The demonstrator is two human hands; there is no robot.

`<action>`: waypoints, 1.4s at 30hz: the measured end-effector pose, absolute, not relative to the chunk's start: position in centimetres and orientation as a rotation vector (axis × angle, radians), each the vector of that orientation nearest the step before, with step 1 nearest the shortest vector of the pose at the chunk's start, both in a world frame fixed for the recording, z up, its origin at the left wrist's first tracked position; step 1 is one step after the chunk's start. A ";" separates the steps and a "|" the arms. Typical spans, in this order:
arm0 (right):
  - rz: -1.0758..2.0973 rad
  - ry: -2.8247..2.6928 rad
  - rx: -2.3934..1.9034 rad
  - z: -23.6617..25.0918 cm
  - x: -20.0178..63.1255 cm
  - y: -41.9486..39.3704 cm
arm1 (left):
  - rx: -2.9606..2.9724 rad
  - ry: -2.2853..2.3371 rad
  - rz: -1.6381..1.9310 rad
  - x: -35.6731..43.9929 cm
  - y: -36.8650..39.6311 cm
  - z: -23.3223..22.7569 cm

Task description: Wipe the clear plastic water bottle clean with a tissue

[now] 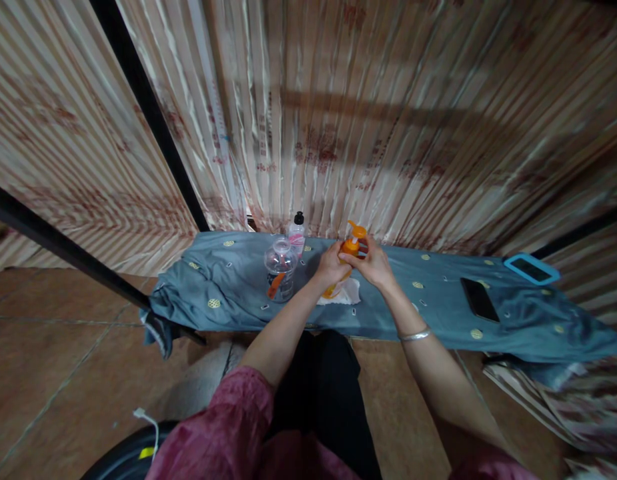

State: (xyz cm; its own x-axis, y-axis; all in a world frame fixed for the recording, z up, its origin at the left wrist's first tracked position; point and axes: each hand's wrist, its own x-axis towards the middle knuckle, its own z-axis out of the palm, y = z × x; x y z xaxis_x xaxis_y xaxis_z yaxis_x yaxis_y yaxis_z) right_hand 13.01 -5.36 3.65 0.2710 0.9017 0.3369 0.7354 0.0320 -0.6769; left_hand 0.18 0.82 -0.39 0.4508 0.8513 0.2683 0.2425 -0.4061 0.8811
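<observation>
Observed from the head camera: a low tabletop (228,293) covered with a blue-grey patterned cloth stands against a striped curtain (388,120).

The orange pump bottle (352,248) stands upright near the middle of the tabletop, close to the far edge, on a small white cloth (349,293) that lies toward the near edge. The left hand (331,267) wraps around the bottle's body from the left, fingers closed on it. The right hand (372,261) closes on the bottle's neck just below the orange pump head, which shows above both hands. Both grips are clenched on the bottle; the two hands touch each other around it. A metal bangle (415,335) sits on the right wrist.

Just left of the left hand, a clear plastic jar (281,268) stands on the cloth with an orange item at its near side; what that item is cannot be told. Behind the jar, at the far edge, stands a small bottle with a black cap (297,235).

Toward the right end of the tabletop, well apart from the hands, a dark phone (479,300) lies flat. At the far right corner rests a blue-framed device (531,269).
</observation>
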 end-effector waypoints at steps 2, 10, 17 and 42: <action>0.269 -1.529 -1.700 3.7 13.0 -5.4 | 1.890 0.917 0.959 0.2 0.8 -0.4; 0.232 -1.522 -1.713 3.2 13.1 -4.8 | 1.881 0.906 0.960 0.0 0.7 -0.2; 0.221 -1.550 -1.651 3.7 12.7 -5.3 | 1.860 0.906 0.978 0.0 0.5 0.1; 0.500 -1.505 -1.559 2.1 13.7 -4.7 | 1.791 0.867 0.998 -0.7 0.4 -0.2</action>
State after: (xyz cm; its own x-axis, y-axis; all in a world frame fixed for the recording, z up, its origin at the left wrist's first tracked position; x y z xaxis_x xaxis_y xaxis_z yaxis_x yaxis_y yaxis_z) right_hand 13.66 -4.72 2.09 0.1823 0.9413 0.2843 0.5842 0.1289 -0.8013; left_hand -0.72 0.41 -0.17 0.4325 0.8596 0.2720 0.1487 -0.3656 0.9188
